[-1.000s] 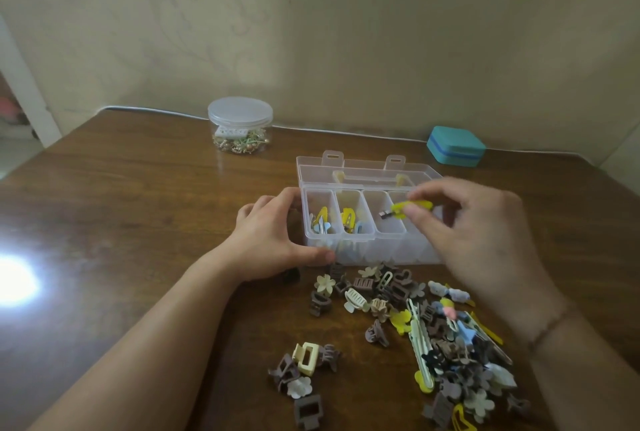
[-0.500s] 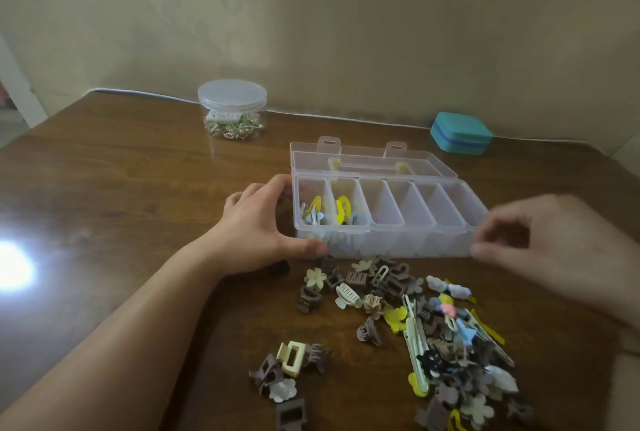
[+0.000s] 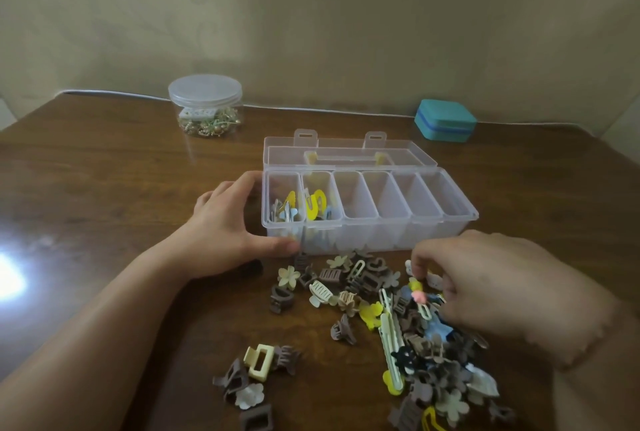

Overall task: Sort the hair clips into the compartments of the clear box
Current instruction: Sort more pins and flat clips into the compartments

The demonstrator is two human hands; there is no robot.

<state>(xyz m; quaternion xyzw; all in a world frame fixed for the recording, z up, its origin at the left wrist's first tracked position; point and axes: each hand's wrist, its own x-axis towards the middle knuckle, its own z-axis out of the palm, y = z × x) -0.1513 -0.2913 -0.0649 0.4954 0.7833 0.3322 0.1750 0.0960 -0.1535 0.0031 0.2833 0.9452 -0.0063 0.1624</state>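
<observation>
Our left hand [image 3: 225, 226] grips the left end of the open box [image 3: 440, 240], whose two leftmost compartments hold clips. Our right hand [image 3: 502, 288] pinches a clip [image 3: 419, 299] over the pile [image 3: 398, 333] before the box.

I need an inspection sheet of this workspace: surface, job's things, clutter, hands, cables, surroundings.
Surface: brown wooden table, bright glare at its left edge.
Job's things: clear box open, lid laid back; clips only in its two leftmost compartments, the other four empty. Loose pile of hair clips in front of it.
Clutter: lidded clear jar of small items; teal case.
Hands: left hand grips the box's left end; right hand reaches into the pile, whether it holds anything cannot be told.
Cables: white cable along the table's far edge.
Surroundings: plain beige wall.
</observation>
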